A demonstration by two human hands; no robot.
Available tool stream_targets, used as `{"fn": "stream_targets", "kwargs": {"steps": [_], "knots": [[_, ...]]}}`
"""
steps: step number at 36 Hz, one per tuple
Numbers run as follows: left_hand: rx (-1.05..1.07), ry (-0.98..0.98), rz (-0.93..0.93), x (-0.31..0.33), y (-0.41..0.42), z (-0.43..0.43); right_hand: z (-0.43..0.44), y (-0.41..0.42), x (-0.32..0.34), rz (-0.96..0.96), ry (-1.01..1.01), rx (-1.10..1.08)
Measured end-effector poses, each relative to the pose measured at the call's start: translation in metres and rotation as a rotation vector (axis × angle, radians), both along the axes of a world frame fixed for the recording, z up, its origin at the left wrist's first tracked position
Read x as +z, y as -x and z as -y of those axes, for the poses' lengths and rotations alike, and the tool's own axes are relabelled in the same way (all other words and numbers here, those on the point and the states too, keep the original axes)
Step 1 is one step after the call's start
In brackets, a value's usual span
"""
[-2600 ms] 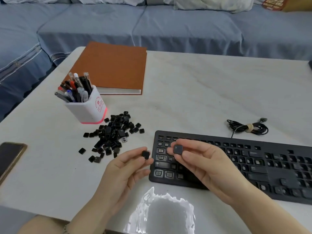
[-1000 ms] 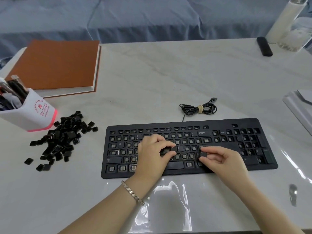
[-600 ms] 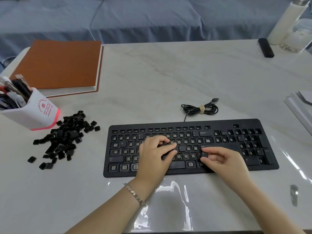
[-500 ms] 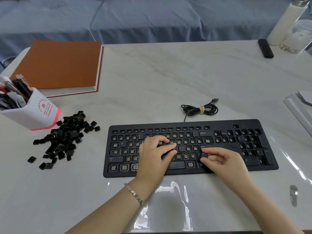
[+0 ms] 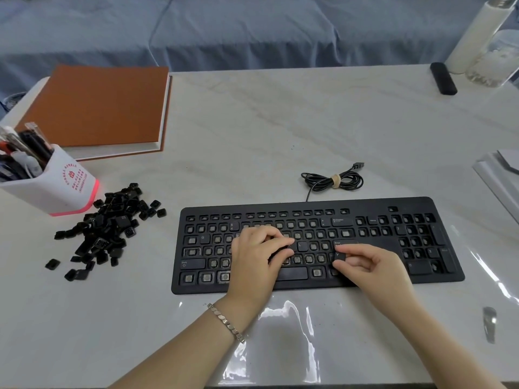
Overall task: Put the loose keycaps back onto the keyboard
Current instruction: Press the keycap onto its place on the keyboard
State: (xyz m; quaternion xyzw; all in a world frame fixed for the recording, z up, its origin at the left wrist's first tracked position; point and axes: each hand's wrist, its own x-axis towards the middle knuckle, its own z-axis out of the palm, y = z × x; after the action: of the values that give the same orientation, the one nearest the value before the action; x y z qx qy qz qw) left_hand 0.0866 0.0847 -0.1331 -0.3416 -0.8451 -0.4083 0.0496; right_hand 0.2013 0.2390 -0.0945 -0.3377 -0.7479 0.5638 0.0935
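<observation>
Head view: where's the keyboard (image 5: 309,205)?
— Flat on the tabletop (image 5: 280,122), toward six o'clock, its long side facing the person. Most of its sockets are bare (only a few caps are seated).

And the hands?
— Both are over the keys. The right hand (image 5: 370,265), at about four o'clock from the board's middle, pinches a Y keycap (image 5: 339,255) between thumb and forefinger, just at six o'clock of the Enter key (image 5: 345,243). The left hand (image 5: 254,262) lies over the centre rows with its fingers (image 5: 280,241) curled narrow and the thumb and forefinger tips close together. Whether they hold a cap I cannot tell. A bracelet (image 5: 224,321) circles that wrist.

The loose ones?
— There is a pile of keycaps (image 5: 109,226) at nine o'clock of the keyboard, apart from it and just beside the foot of a white pen cup (image 5: 56,189). An orange book (image 5: 98,108) lies at ten o'clock. A coiled cable (image 5: 332,181) sits at twelve, just beyond the board's far edge.
</observation>
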Motion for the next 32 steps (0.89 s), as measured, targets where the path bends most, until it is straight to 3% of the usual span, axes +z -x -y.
{"fn": "stream_targets", "kwargs": {"steps": [4, 10, 15, 19, 28, 32], "knots": [[0.003, -0.001, -0.046, 0.001, -0.002, 0.002, 0.000, 0.000, 0.000, -0.004, 0.001, -0.002], [-0.034, 0.148, -0.369, -0.003, -0.005, 0.006, -0.001, 0.000, -0.003, -0.007, 0.005, 0.008], [-0.082, 0.252, -0.487, -0.005, -0.003, 0.020, -0.001, 0.000, -0.003, -0.008, 0.000, 0.015], [-0.096, 0.308, -0.489, -0.004, 0.000, 0.024, -0.001, 0.000, -0.002, -0.005, -0.006, 0.018], [-0.138, 0.399, -0.265, 0.003, -0.001, 0.022, -0.002, 0.000, -0.004, 0.001, -0.019, 0.023], [-0.162, 0.454, -0.338, 0.002, -0.001, 0.019, -0.003, 0.000, -0.005, 0.006, -0.027, 0.024]]}}
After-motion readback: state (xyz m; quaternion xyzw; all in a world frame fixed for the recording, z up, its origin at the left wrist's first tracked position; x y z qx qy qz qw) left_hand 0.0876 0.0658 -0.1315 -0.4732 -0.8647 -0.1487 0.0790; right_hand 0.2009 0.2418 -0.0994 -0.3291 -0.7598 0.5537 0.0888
